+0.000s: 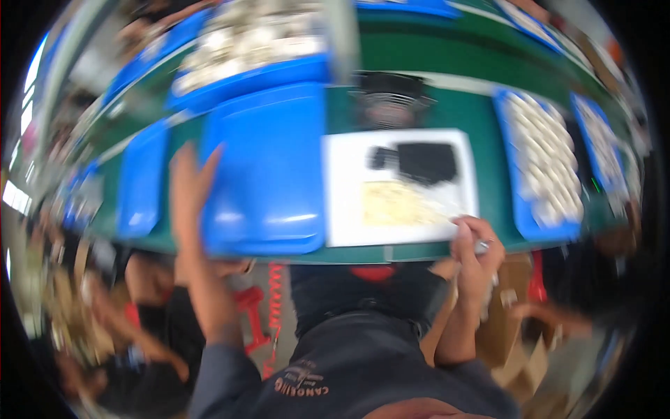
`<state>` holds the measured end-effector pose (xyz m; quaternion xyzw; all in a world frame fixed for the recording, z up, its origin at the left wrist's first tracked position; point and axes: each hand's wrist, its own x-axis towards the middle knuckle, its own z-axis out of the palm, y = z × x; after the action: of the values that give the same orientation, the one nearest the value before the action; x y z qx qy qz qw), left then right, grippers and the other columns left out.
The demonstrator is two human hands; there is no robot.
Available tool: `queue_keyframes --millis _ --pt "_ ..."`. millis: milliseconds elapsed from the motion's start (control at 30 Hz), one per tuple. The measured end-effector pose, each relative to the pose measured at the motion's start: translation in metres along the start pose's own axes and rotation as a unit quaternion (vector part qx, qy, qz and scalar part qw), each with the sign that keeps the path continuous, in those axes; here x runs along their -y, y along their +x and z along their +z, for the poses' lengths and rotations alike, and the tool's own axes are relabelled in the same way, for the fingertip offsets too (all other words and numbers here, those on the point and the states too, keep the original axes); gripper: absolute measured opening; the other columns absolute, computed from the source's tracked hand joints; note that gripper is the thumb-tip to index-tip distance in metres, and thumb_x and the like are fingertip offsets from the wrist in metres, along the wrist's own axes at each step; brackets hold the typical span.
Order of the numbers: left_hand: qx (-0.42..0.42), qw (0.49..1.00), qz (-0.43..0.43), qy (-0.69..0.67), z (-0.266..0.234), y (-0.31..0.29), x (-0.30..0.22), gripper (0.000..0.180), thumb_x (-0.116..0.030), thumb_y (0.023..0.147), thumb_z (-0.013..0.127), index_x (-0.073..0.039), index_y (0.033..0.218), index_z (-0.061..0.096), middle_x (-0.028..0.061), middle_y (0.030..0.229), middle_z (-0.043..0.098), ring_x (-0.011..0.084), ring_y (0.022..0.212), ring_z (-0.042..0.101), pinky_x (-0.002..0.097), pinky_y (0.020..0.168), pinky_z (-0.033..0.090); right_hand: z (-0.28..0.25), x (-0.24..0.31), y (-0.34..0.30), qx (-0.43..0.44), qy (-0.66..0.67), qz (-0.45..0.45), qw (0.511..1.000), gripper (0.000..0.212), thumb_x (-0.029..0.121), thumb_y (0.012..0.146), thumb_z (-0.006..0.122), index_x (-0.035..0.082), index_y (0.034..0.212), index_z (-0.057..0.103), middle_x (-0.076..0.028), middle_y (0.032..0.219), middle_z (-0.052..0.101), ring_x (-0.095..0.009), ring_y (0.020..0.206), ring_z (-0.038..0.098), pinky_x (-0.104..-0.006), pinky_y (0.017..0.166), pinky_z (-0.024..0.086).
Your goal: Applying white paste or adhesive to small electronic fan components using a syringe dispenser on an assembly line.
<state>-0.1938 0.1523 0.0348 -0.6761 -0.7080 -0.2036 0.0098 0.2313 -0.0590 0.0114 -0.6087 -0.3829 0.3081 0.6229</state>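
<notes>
One large blue tray (272, 167) beside left fingers (184, 167)

A dark grey short-sleeved T-shirt (377, 356) bears small pale lettering (303, 380) on its front.

Left hand (190, 187) spread, right hand (477, 248) curled

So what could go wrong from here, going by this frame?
The black pieces and pale yellow pieces lie close together on the white tray, so a jolt might mix them. The right hand is at that tray's near right corner and could knock it. The left hand is at the large blue tray's left edge; a push rightward might shift it into the white tray.
</notes>
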Motion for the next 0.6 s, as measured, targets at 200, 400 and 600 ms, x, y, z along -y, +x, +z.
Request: queue_keyframes --millis 200,400,600 --pt "0.087 0.971 -0.042 -0.221 0.004 -0.032 0.103 0.03 -0.025 0.096 0.071 -0.003 0.103 0.052 0.002 0.087 0.05 0.013 0.079 0.049 0.0276 0.074 0.044 -0.08 -0.015 0.004 -0.159 0.055 0.038 0.985 0.028 0.021 0.104 0.055 -0.005 0.102 0.065 -0.004 0.066 0.06 -0.011 0.053 0.059 -0.0203 0.04 0.031" --pt "0.133 0.93 -0.15 -0.308 -0.008 -0.041 0.107 0.046 -0.031 0.098 0.067 -0.002 0.131 0.055 0.0087 0.11 0.06 0.015 0.1 0.053 0.0288 0.088 0.043 -0.163 -0.045 0.014 -0.325 0.092 0.05 0.94 0.028 0.03 0.098 0.066 0.002 0.094 0.061 -0.005 0.074 0.063 -0.012 0.054 0.065 -0.0186 0.036 0.03" --pt "-0.013 0.901 -0.233 -0.365 -0.101 -0.063 0.105 0.062 -0.038 0.097 0.065 0.0 0.144 0.049 0.0164 0.138 0.054 0.0269 0.121 0.055 0.0351 0.104 0.043 -0.202 -0.065 0.065 -0.287 0.102 0.08 0.949 0.03 0.027 0.092 0.074 0.006 0.079 0.057 -0.002 0.062 0.055 -0.013 0.046 0.056 -0.0211 0.036 0.031"
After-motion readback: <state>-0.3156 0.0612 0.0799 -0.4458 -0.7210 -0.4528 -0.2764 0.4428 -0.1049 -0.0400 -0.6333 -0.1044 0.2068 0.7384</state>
